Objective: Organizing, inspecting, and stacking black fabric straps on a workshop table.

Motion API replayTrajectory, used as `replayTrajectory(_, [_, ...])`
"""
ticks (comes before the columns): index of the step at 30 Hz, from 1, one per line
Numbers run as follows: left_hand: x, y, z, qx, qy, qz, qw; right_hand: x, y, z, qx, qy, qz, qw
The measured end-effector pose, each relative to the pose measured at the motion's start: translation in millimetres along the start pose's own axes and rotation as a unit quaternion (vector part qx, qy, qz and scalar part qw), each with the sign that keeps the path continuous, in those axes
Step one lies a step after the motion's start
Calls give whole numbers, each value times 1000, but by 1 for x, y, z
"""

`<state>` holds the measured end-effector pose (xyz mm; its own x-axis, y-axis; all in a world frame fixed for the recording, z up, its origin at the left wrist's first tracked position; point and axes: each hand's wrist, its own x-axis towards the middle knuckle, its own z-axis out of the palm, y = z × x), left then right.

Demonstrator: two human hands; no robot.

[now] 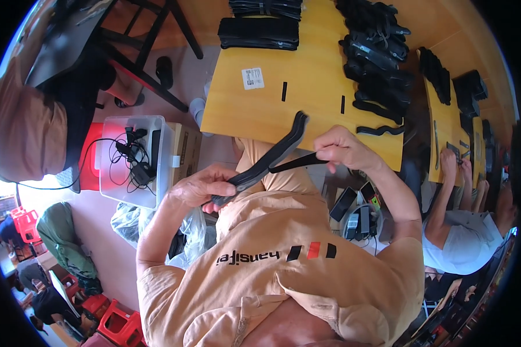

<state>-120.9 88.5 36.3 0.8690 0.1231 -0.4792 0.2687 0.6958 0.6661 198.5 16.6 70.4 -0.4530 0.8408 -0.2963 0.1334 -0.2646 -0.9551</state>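
Note:
A long, dark band [275,149], probably a black strap, slants above my lap. My left hand [211,184] grips its lower end, thumb on top, while its upper end sticks out free with a bend near the table edge. My right hand [341,147] pinches a narrower black strip [298,163] between thumb and fingers. That strip runs leftward and meets the strap's middle; whether the two are joined I cannot tell. Both hands are just short of the yellow table [226,115].
On the table lie a stack of folded black straps [259,33], a heap of black straps [376,69] and a white label [252,78]. A clear bin [107,168] with black cables stands at left. Further right, a co-worker's hands [448,165] are at another table.

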Motion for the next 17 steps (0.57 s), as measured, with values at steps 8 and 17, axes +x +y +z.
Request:
replayTrajectory(8, [-67,-49,-90,107,-117,-146,976,-54,18,-38,-45,45,93,994])
replayTrajectory(17, [-144,-71,-111,60,56,-33,996,-110,10,-53,-29,210,92,973])
